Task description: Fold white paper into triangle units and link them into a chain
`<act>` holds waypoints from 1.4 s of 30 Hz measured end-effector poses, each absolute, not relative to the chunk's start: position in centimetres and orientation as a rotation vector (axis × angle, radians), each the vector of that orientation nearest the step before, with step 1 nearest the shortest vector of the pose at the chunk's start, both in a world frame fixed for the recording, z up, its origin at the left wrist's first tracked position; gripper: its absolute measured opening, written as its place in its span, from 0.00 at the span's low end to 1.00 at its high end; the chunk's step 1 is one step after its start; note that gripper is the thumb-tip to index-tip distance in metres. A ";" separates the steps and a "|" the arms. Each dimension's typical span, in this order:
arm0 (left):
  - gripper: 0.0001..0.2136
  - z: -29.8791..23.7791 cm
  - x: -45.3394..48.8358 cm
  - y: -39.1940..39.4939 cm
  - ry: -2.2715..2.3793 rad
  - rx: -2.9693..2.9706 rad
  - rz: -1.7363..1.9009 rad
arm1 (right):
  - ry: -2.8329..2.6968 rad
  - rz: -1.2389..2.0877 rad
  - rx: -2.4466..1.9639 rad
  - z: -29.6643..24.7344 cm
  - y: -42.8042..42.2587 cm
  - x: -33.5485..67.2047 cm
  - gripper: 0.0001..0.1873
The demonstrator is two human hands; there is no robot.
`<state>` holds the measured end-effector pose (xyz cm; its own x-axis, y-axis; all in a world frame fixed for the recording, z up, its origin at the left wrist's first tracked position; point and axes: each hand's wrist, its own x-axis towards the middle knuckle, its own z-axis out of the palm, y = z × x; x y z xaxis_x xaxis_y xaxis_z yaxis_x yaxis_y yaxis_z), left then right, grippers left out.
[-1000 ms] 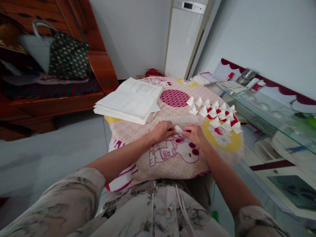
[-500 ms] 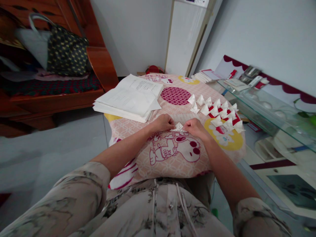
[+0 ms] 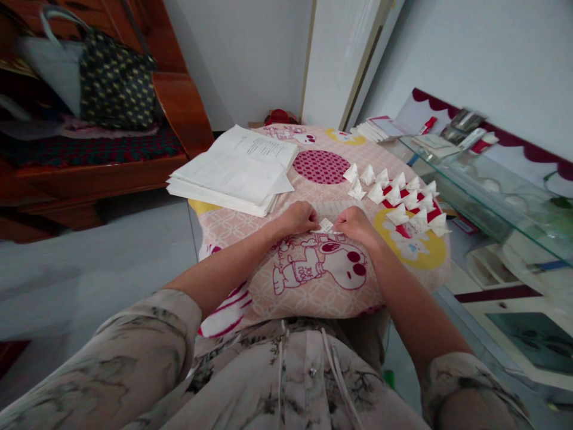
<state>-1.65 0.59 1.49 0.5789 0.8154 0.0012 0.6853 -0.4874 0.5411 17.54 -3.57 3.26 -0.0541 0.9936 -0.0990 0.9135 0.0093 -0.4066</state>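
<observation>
Between my hands a small piece of folded white paper lies low over the patterned tablecloth. My left hand pinches its left end, fingers closed. On the other side my right hand grips the right end between thumb and fingers. Faint dark marks show on the paper's raised middle. To the right stand several finished-looking folded paper pieces with pointed tips, set out in rows. A thick stack of printed white sheets rests to the left, beyond my left forearm.
At the right, a glass shelf comes close to the table's edge and bears metal cups and small items. More papers sit at the far right. A wooden bench with a dark patterned bag stands at the left.
The view has tilted and shifted slightly. Both hands keep their pinch on the folded paper, whose raised middle now looks a little flatter.
</observation>
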 end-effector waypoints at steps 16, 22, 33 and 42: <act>0.11 -0.1 -1.7 -0.3 0.904 2.530 0.709 | -2.018 0.540 -2.064 3.5 -3.6 17.4 0.05; 0.17 -1.8 -1.6 0.1 0.366 2.611 0.746 | -1.962 0.672 -2.102 3.8 -3.6 18.4 0.06; 0.18 -1.6 -1.8 0.0 0.406 2.644 0.706 | -1.573 1.061 -2.097 3.2 -4.5 18.3 0.15; 0.18 -1.5 -1.9 -0.1 0.404 2.637 0.714 | -1.510 1.071 -2.079 2.9 -4.4 18.0 0.15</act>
<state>-1.93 -0.14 -1.46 0.8298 0.3654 0.4217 0.1735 -0.8873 0.4274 18.00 -4.36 2.91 0.1433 0.9193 -0.3665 0.6498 -0.3667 -0.6658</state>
